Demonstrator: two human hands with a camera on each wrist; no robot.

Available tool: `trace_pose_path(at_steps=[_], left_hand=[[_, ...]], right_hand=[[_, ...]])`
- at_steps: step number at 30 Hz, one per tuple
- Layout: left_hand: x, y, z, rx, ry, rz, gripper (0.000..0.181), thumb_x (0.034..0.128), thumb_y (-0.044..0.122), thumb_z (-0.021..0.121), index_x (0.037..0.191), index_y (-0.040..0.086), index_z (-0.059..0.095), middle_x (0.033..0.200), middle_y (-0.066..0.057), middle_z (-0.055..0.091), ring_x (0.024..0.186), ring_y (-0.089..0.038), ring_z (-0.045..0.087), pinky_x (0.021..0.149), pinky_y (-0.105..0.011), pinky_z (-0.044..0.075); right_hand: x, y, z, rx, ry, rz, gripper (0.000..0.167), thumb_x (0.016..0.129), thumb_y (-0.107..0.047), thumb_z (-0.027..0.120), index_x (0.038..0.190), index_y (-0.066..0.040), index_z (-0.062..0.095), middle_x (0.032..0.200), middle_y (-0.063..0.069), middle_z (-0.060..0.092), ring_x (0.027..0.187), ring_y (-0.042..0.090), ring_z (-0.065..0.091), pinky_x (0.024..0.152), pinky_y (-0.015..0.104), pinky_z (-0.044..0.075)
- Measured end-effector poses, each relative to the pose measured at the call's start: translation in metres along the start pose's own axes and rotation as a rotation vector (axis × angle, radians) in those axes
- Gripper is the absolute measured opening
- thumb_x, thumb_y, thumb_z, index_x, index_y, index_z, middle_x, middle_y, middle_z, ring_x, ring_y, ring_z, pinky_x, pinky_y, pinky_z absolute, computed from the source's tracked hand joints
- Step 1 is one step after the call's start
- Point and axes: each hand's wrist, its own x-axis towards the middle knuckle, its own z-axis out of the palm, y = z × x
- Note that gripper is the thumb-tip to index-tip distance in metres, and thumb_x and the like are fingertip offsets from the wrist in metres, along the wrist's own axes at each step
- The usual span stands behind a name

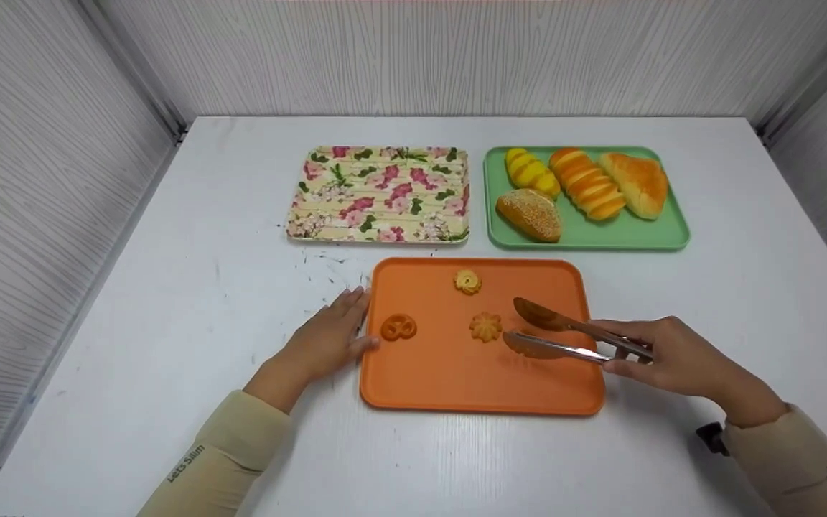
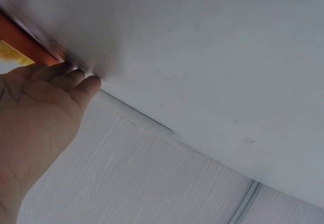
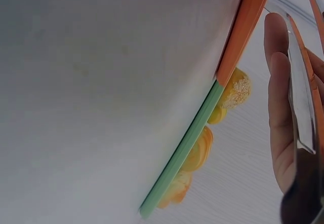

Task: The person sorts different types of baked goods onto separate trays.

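Note:
My right hand (image 1: 686, 359) grips a pair of metal tongs (image 1: 564, 352) over the right side of an orange tray (image 1: 449, 384). The tongs' two arms are spread, their tips just right of a flower-shaped cookie (image 1: 486, 327). Whether anything lies under the lower tip is hard to tell. A swirled ring cookie (image 1: 467, 281) lies near the tray's far edge, and a pretzel-shaped cookie (image 1: 399, 327) near its left edge. My left hand (image 1: 324, 337) touches the tray's left rim with its fingers extended. In the left wrist view, the left hand (image 2: 45, 107) holds nothing.
Behind the orange tray stands a flowered tray (image 1: 385, 194) on the left. To its right, a green tray (image 1: 614, 235) carries a sesame bun (image 1: 530, 215), a yellow roll (image 1: 532, 172), a striped loaf (image 1: 587, 184) and a triangular bread (image 1: 636, 184). Pale wood-grained panels (image 1: 449, 57) border the white table (image 1: 169, 323).

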Motion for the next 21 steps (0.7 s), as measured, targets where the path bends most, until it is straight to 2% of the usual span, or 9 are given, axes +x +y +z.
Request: trace_pose_path(at_steps=[6,10,13,21], left_hand=[[0.0010,-0.0001,0.0005,0.000,-0.013,-0.018,0.081,0.0950,0.050,0.049,0.153,0.007,0.014,0.158,-0.010,0.013,0.144,-0.028,0.008,0.112,-0.049,0.017],[0.0017,-0.0006,0.0007,0.002,-0.006,-0.015,0.081,0.0948,0.051,0.049,0.153,0.007,0.014,0.158,-0.010,0.014,0.144,-0.028,0.009,0.112,-0.049,0.017],[0.0017,-0.0011,0.0013,0.002,0.000,-0.009,0.081,0.0945,0.050,0.050,0.153,0.007,0.014,0.157,-0.011,0.015,0.144,-0.028,0.010,0.112,-0.049,0.017],[0.0017,-0.0012,0.0021,0.018,-0.002,-0.001,0.081,0.0949,0.049,0.050,0.153,0.006,0.015,0.157,-0.012,0.016,0.144,-0.028,0.010,0.113,-0.048,0.015]], right_hand=[[-0.0004,-0.0010,0.0017,0.014,0.006,0.003,0.047,0.084,-0.021,0.075,0.129,-0.015,0.062,0.080,-0.014,0.063,0.054,0.002,0.043,0.046,0.021,0.040],[0.0002,-0.0014,0.0021,-0.001,0.009,0.004,0.046,0.083,-0.021,0.075,0.128,-0.016,0.063,0.077,-0.015,0.063,0.054,0.002,0.044,0.045,0.021,0.040],[0.0009,-0.0013,0.0022,-0.011,0.011,0.000,0.046,0.083,-0.021,0.076,0.127,-0.016,0.064,0.080,-0.015,0.065,0.054,0.002,0.045,0.046,0.021,0.041],[0.0013,0.0002,0.0025,0.010,0.003,0.023,0.045,0.083,-0.021,0.076,0.126,-0.017,0.065,0.081,-0.014,0.065,0.052,0.002,0.043,0.044,0.021,0.040]])
